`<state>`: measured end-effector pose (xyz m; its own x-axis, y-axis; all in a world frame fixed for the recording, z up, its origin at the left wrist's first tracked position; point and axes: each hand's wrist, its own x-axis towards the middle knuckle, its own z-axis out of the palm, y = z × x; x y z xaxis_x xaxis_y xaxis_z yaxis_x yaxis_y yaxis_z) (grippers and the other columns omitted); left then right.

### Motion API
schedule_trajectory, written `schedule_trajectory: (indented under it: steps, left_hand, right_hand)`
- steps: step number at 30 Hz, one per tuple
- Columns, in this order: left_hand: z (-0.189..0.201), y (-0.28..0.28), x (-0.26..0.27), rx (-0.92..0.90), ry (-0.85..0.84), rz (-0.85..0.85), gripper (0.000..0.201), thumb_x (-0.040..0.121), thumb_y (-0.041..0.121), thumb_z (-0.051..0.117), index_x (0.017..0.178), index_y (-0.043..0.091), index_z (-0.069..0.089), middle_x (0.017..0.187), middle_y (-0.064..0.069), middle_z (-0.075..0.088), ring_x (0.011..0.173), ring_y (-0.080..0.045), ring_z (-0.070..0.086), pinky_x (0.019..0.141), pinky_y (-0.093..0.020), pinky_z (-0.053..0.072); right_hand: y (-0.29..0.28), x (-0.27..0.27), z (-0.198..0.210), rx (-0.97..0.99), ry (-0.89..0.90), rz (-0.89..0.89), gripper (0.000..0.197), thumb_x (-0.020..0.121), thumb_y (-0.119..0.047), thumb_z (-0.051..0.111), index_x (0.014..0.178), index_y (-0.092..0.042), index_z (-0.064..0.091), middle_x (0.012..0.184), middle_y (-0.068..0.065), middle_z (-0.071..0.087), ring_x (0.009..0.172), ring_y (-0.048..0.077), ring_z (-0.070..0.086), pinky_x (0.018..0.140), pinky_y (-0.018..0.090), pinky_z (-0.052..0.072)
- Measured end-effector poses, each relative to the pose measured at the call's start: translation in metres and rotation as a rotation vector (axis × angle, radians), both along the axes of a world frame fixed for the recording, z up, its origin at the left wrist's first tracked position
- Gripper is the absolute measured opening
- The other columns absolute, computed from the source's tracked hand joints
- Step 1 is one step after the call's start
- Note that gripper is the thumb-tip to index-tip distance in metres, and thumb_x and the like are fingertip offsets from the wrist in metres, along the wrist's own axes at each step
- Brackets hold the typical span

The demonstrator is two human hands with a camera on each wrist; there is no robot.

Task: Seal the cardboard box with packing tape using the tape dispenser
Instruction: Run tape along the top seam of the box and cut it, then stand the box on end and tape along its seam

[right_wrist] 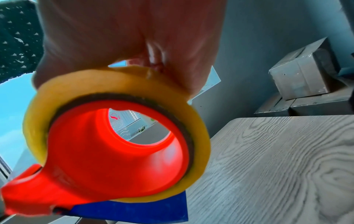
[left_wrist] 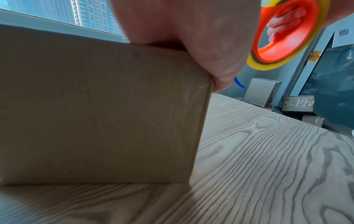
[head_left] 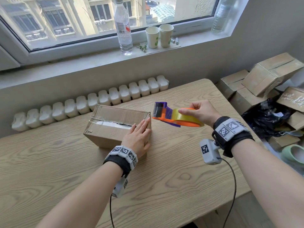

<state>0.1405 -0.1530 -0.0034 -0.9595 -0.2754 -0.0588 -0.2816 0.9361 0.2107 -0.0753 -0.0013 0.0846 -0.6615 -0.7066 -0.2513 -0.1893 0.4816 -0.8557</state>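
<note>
A closed cardboard box (head_left: 107,127) lies on the wooden table (head_left: 189,178), with shiny tape (head_left: 111,124) along its top seam. My left hand (head_left: 139,134) lies flat on the box's right end, fingers straight, thumb down the side (left_wrist: 220,68). The box's near wall (left_wrist: 95,113) fills the left wrist view. My right hand (head_left: 199,112) grips an orange and purple tape dispenser (head_left: 172,115) by its yellowish tape roll (right_wrist: 118,136), held in the air just right of the box. Its purple cutter end (head_left: 158,109) points toward the box's right edge.
Several taped cardboard boxes (head_left: 263,76) and a black plastic bag (head_left: 266,117) are piled right of the table. A white radiator (head_left: 98,99) runs behind the table. On the windowsill stand a water bottle (head_left: 123,27) and two paper cups (head_left: 159,37).
</note>
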Motion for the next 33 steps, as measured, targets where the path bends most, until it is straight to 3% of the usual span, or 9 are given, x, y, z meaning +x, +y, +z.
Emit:
schedule_trajectory:
  steps: [3, 8, 13, 16, 18, 21, 28, 30, 33]
  left_hand:
    - [0.002, 0.002, -0.002, -0.029, -0.002, 0.008, 0.022, 0.087, 0.028, 0.046, 0.104, 0.016, 0.052, 0.158, -0.002, 0.000, 0.146, -0.019, 0.004, 0.118, -0.044, 0.011]
    - [0.001, -0.002, 0.007, -0.077, -0.043, -0.008, 0.049, 0.087, 0.028, 0.046, 0.135, 0.024, 0.039, 0.158, -0.003, -0.003, 0.146, -0.022, 0.003, 0.116, -0.048, 0.007]
    - [0.009, 0.003, 0.007, -0.050, -0.126, 0.032, 0.032, 0.090, 0.025, 0.041, 0.121, 0.021, 0.046, 0.153, 0.003, -0.018, 0.146, -0.020, -0.006, 0.118, -0.047, 0.000]
    - [0.009, -0.001, 0.011, -0.018, -0.113, 0.009, 0.056, 0.092, 0.030, 0.037, 0.144, 0.032, 0.019, 0.155, 0.005, -0.015, 0.145, -0.016, -0.009, 0.117, -0.047, -0.005]
    - [0.010, -0.004, 0.016, -0.019, -0.099, 0.018, 0.066, 0.092, 0.038, 0.036, 0.147, 0.031, 0.000, 0.156, 0.006, -0.013, 0.145, -0.016, -0.008, 0.116, -0.045, -0.007]
    - [0.011, -0.007, 0.020, -0.022, -0.144, 0.059, 0.065, 0.092, 0.041, 0.036, 0.147, 0.034, 0.003, 0.158, 0.004, -0.008, 0.146, -0.019, -0.005, 0.117, -0.047, -0.003]
    - [0.014, 0.000, 0.008, 0.002, -0.187, 0.104, 0.052, 0.088, 0.028, 0.040, 0.138, 0.032, 0.027, 0.158, 0.005, -0.005, 0.146, -0.020, -0.006, 0.113, -0.058, -0.005]
    - [0.014, -0.007, 0.014, 0.023, -0.195, 0.070, 0.063, 0.085, 0.018, 0.041, 0.142, 0.033, 0.020, 0.158, 0.007, -0.006, 0.146, -0.017, -0.008, 0.113, -0.055, -0.008]
    - [0.016, -0.017, 0.026, 0.115, -0.179, 0.024, 0.095, 0.074, -0.007, 0.044, 0.147, 0.031, -0.004, 0.158, 0.008, -0.007, 0.144, -0.009, -0.010, 0.115, -0.034, -0.009]
  right_hand:
    - [0.006, 0.001, -0.005, 0.029, 0.014, -0.023, 0.037, 0.070, -0.037, 0.079, 0.062, -0.013, 0.052, 0.061, -0.002, 0.053, 0.057, 0.010, 0.051, 0.051, 0.021, 0.040]
    - [0.009, 0.001, -0.013, 0.063, 0.034, -0.036, 0.039, 0.069, -0.041, 0.079, 0.065, -0.012, 0.054, 0.064, 0.001, 0.056, 0.060, 0.014, 0.053, 0.054, 0.025, 0.042]
    - [0.007, 0.001, -0.018, 0.065, 0.028, -0.063, 0.041, 0.068, -0.042, 0.079, 0.060, -0.014, 0.050, 0.063, 0.001, 0.054, 0.061, 0.015, 0.052, 0.056, 0.028, 0.041]
    - [0.007, 0.001, -0.024, 0.083, 0.034, -0.086, 0.044, 0.069, -0.044, 0.078, 0.055, -0.017, 0.046, 0.059, -0.002, 0.050, 0.060, 0.015, 0.049, 0.056, 0.027, 0.039]
    - [0.008, 0.001, -0.028, 0.103, 0.033, -0.106, 0.045, 0.069, -0.047, 0.076, 0.056, -0.017, 0.046, 0.061, -0.001, 0.051, 0.061, 0.016, 0.050, 0.057, 0.028, 0.039]
    - [0.010, 0.003, -0.037, 0.148, 0.029, -0.115, 0.046, 0.067, -0.052, 0.076, 0.057, -0.016, 0.048, 0.063, 0.002, 0.053, 0.063, 0.018, 0.052, 0.060, 0.030, 0.041]
    - [0.010, 0.010, -0.041, 0.174, 0.019, -0.098, 0.047, 0.069, -0.051, 0.075, 0.054, -0.017, 0.047, 0.062, 0.001, 0.052, 0.061, 0.018, 0.051, 0.059, 0.030, 0.040]
    - [0.011, 0.009, -0.036, 0.184, 0.020, -0.094, 0.045, 0.069, -0.051, 0.075, 0.056, -0.016, 0.049, 0.065, 0.003, 0.055, 0.063, 0.018, 0.054, 0.060, 0.030, 0.041]
    - [0.009, 0.006, -0.023, 0.172, 0.034, -0.078, 0.044, 0.070, -0.049, 0.074, 0.058, -0.016, 0.049, 0.068, 0.004, 0.056, 0.065, 0.019, 0.055, 0.061, 0.031, 0.042]
